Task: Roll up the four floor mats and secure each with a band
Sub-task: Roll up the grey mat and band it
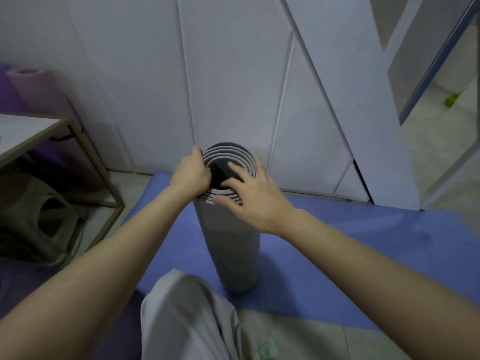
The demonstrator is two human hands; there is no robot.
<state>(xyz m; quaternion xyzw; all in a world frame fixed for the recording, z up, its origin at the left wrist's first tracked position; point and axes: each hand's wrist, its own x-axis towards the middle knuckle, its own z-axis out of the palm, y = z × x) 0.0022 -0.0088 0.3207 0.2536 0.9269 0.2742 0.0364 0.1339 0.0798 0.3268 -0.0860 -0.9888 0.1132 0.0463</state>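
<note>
Progress, judged from how things lie: approx halfway at best. The biggest item, the blue floor mat [337, 242], lies flat and unrolled across the floor by the wall panels, so it's not started. The grey rolled mat [228, 245] stands upright on it, just in front of the person's knee. It is fully rolled, its spiral end faces up, and no band shows on it. A pinkish rolled mat [39, 89] stands at far left against the wall, behind the table [31, 126]. It's too blurred to tell whether it has a band. A dark purple sheet [15, 281] at lower left is prob a 4th mat lying flat, but that's not certain. No loose band is visible anywhere. Left to do, by this reading: band the grey roll, then roll and band the blue mat and poss the purple one.

Hands: both are at the top of the grey roll, close together but not touching. The right hand [252, 193] is spread wide with fingers straight. Its fingertips rest on the spiral layers and over the dark core, w/ the thumb at the near rim. The left hand [191, 175] is curled over the left rim, gripping the outer layers
</note>
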